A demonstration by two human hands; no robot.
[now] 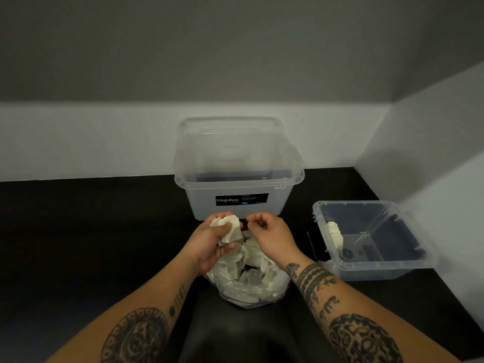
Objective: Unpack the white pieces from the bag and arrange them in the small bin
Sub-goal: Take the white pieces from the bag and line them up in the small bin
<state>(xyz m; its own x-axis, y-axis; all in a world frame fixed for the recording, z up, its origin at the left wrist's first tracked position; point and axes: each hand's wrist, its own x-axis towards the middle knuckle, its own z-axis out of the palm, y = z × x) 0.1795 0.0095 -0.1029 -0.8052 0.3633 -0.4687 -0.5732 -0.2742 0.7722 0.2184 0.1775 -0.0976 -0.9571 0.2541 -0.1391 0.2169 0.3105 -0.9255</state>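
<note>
The left hand point(212, 242) grips a crumpled white piece point(229, 229). The thumb presses across its front and the fingers curl round its back, so the piece fills the space between them and sticks out above the fingertips. The right hand point(269, 231) is raised just beside it, with its fingers curled in and the thumb tip meeting the forefinger. Its fingertips stop just short of the held piece's right edge, and I cannot tell whether they pinch anything.

Directly under both sets of fingers sits a clear plastic bag point(246, 286), its mouth open, between the two forearms. More white pieces point(251, 252) lie jumbled inside it, the topmost just beneath the right palm.

To the right of the right hand's fingers, well apart from them, stands the small clear bin point(366, 271). One white piece point(335, 231) leans against its left inner wall.

Just beyond the fingertips of both hands stands a larger clear Megabox tub point(199, 203). Everything rests on a black tabletop point(78, 231).
</note>
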